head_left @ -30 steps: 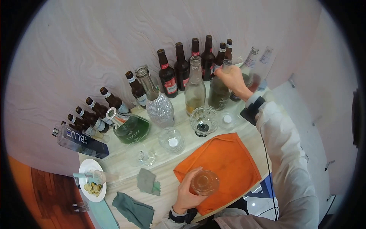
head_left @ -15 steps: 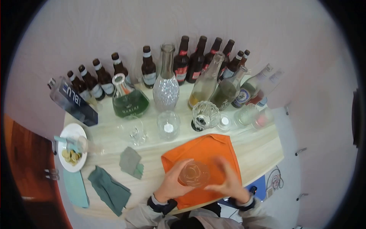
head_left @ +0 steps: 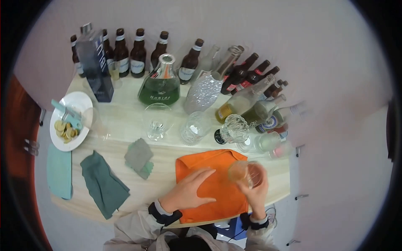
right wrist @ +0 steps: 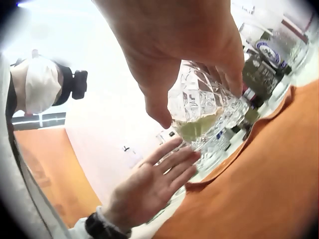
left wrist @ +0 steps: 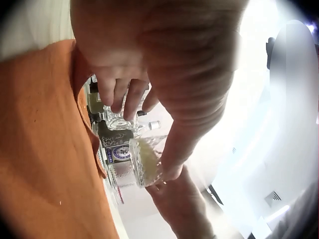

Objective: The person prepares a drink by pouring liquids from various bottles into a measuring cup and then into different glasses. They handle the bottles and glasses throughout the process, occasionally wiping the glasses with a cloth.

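My right hand (head_left: 257,190) grips a clear cut-glass tumbler (head_left: 238,171), tilted over the right part of the orange cloth (head_left: 213,201). In the right wrist view, thumb and fingers wrap both sides of the tumbler (right wrist: 192,97), and pale green-yellow liquid shows low inside it. To its left, my left hand (head_left: 190,192) hovers over the cloth, fingers spread and holding nothing. Its palm (right wrist: 144,191) faces the glass in the right wrist view.
Behind the cloth stand a stemmed glass bowl (head_left: 234,129), another tumbler (head_left: 196,127), a green-filled decanter (head_left: 159,92) and a sparkly bottle (head_left: 204,93). Brown beer bottles (head_left: 138,54) line the wall. At left lie a plate of lime slices (head_left: 79,136), a dark green cloth (head_left: 102,182) and a grey cloth (head_left: 139,154).
My right hand came back from a bottle at the back right and took the tumbler from my left hand. The tumbler moved right and tilted; my left hand let go. The view swung leftward.
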`<state>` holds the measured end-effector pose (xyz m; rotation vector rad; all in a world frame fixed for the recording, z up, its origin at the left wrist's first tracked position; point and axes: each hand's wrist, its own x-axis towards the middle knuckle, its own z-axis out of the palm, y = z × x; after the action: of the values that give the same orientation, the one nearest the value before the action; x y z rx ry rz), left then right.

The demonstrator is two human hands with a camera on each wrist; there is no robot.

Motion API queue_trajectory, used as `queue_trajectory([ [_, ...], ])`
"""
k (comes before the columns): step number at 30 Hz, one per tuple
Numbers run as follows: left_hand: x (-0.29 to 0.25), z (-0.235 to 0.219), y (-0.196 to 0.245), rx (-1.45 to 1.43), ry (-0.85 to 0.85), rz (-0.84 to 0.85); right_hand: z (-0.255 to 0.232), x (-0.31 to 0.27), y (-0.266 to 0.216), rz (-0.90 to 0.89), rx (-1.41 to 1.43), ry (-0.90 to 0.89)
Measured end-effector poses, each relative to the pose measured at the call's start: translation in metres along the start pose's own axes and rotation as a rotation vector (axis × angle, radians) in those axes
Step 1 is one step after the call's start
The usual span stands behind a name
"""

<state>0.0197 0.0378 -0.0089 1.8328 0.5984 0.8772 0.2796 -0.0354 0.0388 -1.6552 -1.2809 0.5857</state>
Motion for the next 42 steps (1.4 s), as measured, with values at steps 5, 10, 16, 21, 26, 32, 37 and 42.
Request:
queue_trajectory([
  [5, 0.0, 0.001, -0.005, -0.048, 0.07, 0.026, -0.015, 0.071, 0.025, -0.032, -0.203, 0.141],
  [10, 0.0, 0.0, -0.007, -0.103, 0.119, 0.017, -0.005, 0.111, 0.055, 0.018, -0.159, 0.207],
  [16, 0.002, 0.0, -0.008, -0.085, 0.158, 0.06, 0.0, 0.125, 0.069, 0.047, -0.192, 0.246],
  [21, 0.004, -0.001, -0.007, -0.039, 0.124, 0.034, -0.01, 0.128, 0.079, 0.031, -0.187, 0.25],
  [26, 0.003, 0.001, -0.008, -0.033, 0.106, 0.034, -0.019, 0.129, 0.084, 0.062, -0.24, 0.22],
  [32, 0.003, 0.003, -0.01, -0.024, 0.111, 0.037, -0.014, 0.125, 0.085, 0.04, -0.204, 0.257],
  [37, 0.003, 0.002, -0.01, -0.009, 0.1, 0.035, -0.012, 0.127, 0.096, 0.011, -0.251, 0.289],
  [42, 0.003, 0.002, -0.009, -0.024, 0.116, 0.052, -0.005, 0.124, 0.083, -0.037, -0.307, 0.274],
])
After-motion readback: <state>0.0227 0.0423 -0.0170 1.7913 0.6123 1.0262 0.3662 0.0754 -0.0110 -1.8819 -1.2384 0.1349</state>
